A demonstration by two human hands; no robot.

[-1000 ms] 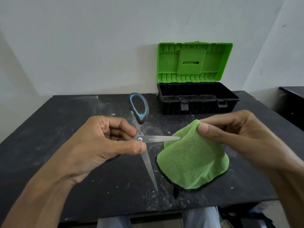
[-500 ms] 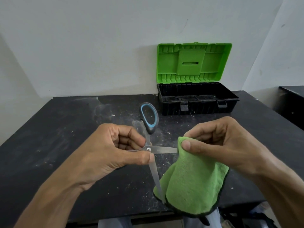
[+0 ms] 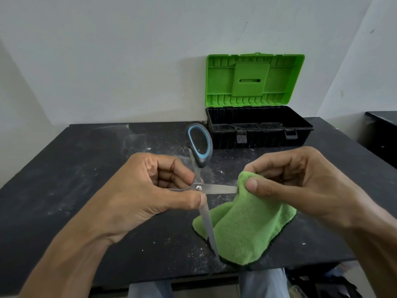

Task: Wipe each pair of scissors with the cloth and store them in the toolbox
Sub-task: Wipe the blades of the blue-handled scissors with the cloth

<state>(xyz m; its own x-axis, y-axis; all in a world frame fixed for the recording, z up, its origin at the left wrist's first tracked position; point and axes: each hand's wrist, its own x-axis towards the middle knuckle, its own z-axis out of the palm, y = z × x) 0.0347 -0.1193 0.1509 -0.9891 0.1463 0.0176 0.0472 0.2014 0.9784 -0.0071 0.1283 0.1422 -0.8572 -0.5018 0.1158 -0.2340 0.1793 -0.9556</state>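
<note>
Gripping grey-and-blue-handled steel scissors (image 3: 214, 188), blades spread, near the pivot: left hand (image 3: 146, 190); right hand (image 3: 300, 181) pinches green fleecy cloth (image 3: 247, 229) round the three-o'clock blade. Green-lidded black toolbox (image 3: 257, 134), open, at one o'clock.

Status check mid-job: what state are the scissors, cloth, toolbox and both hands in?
scissors: blades spread wide, held up.
cloth: folded over one blade's end.
toolbox: lid open, standing upright.
left hand: grips scissors at the pivot.
right hand: pinches cloth around the blade.

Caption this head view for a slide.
Left hand holds open scissors; right hand pinches cloth over one blade, toolbox open behind.
</note>
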